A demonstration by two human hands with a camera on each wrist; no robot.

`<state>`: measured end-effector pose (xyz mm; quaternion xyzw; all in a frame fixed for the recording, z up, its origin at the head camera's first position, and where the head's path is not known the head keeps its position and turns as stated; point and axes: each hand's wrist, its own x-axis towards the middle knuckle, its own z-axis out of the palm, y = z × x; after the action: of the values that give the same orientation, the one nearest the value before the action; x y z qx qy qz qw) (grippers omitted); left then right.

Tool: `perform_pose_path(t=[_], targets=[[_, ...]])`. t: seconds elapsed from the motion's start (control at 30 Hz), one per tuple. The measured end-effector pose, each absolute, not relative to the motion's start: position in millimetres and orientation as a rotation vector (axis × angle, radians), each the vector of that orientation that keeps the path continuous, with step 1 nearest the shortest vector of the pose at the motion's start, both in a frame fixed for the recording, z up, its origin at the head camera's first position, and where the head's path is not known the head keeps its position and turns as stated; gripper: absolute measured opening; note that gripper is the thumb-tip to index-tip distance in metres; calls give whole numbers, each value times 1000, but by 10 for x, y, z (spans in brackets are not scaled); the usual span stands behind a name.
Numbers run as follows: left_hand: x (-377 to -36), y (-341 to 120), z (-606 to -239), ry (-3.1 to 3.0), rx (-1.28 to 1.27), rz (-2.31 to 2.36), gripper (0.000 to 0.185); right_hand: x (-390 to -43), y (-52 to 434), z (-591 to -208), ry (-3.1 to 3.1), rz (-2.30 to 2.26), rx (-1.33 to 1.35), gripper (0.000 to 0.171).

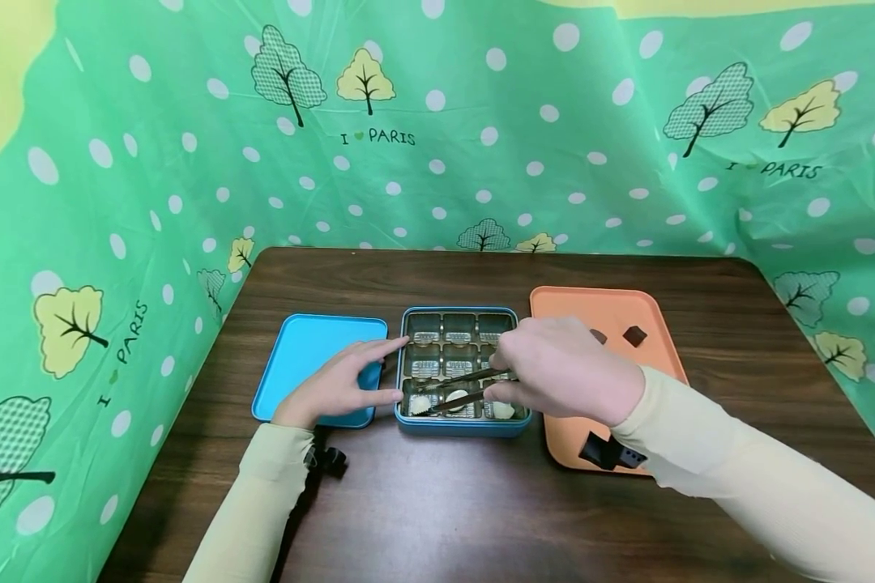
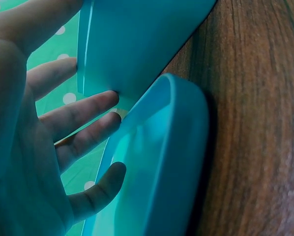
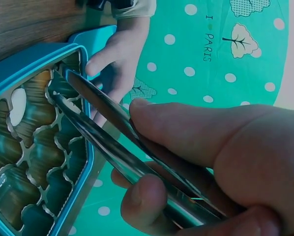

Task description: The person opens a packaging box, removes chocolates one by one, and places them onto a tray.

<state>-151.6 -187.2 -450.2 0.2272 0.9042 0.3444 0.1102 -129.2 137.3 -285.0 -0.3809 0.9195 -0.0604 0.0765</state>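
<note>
Right hand [image 1: 561, 364] grips metal tongs [image 3: 122, 157], tips at a white piece [image 1: 419, 404] in the near-left compartment of the blue box [image 1: 463, 430], mid-table [image 1: 445, 502]. Left hand [image 1: 331, 382] holds nothing, fingers spread at the box's left side; orange tray [image 1: 569, 304] to the right.

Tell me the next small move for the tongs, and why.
Probably lift the tongs straight up with the right hand: their tips stand apart about a white piece, apparently unpinched, at the near left corner of the box, while dark pieces lie on the orange tray.
</note>
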Motion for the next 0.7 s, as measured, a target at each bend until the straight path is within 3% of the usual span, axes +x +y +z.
perform_pose_path(t=[0.37,0.7], targets=[[-1525,-1868,-4534,2659,678,1018,85,-1281,1307,-2930,2753,-121,-1098,49],[-1521,-1874,-4533,2666,681,1015,84,-1270,1340,-2987,2778,-186,-1129,55]])
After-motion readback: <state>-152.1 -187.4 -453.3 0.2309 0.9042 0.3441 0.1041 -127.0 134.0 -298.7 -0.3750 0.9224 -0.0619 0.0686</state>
